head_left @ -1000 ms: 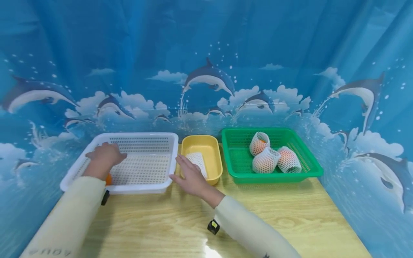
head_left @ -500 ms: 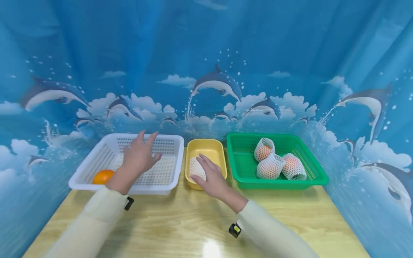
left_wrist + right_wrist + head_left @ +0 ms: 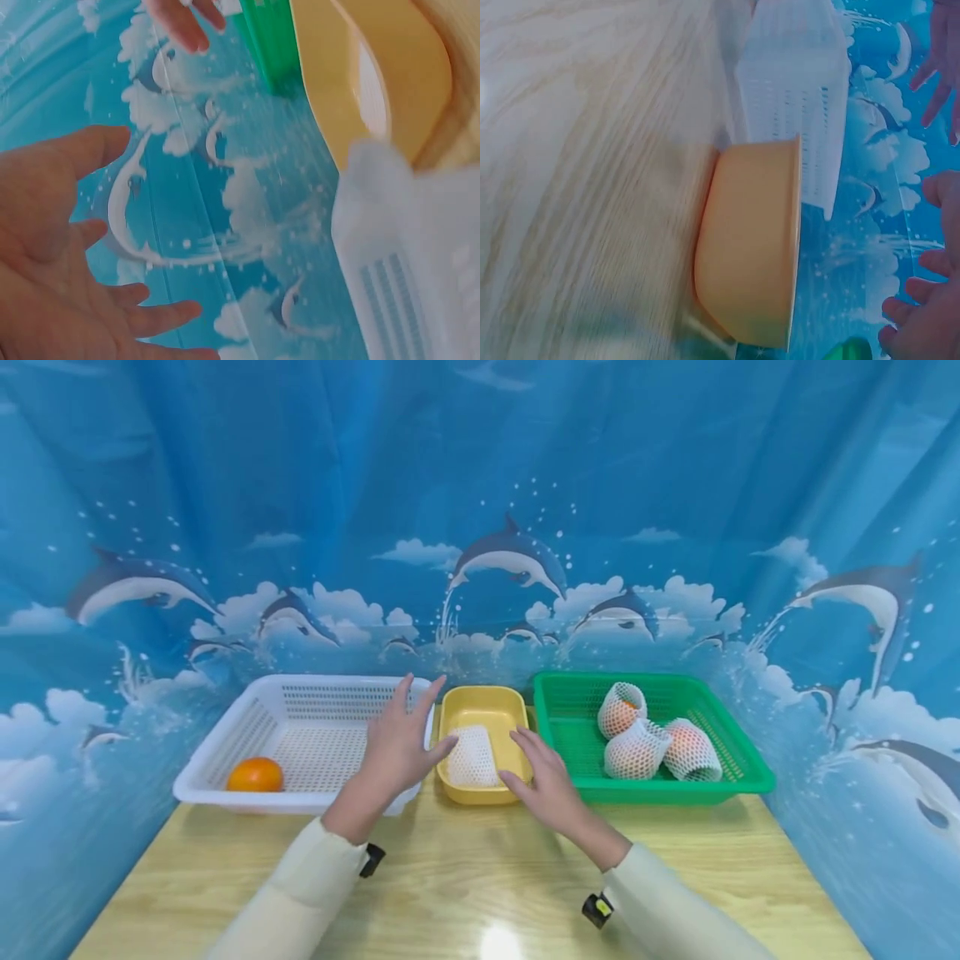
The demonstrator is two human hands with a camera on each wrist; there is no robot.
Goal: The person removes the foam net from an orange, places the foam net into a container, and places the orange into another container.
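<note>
My left hand (image 3: 397,747) is over the right side of the white basket (image 3: 197,795), fingers spread and nothing in it. An orange (image 3: 256,775) lies in that basket's near left corner. My right hand (image 3: 550,785) hovers by the right rim of the yellow tray (image 3: 483,795), fingers extended and holding nothing. Inside the tray lies a white foam net sleeve (image 3: 472,757). In the left wrist view, the left hand (image 3: 60,255) appears with its fingers apart. The right wrist view shows the right hand (image 3: 930,292) at the edge, beyond the tray's side wall.
A green basket (image 3: 577,790) stands at the right, holding three fruits in foam net sleeves (image 3: 636,750). All the containers sit along the back of a wooden table (image 3: 450,877). Behind them hangs a blue curtain (image 3: 360,510) printed with dolphins.
My left hand has left the orange, uncovering it, and moved right toward the tray with its fingers spread. My right hand has shifted right, from the white basket's rim across the tray to its right side.
</note>
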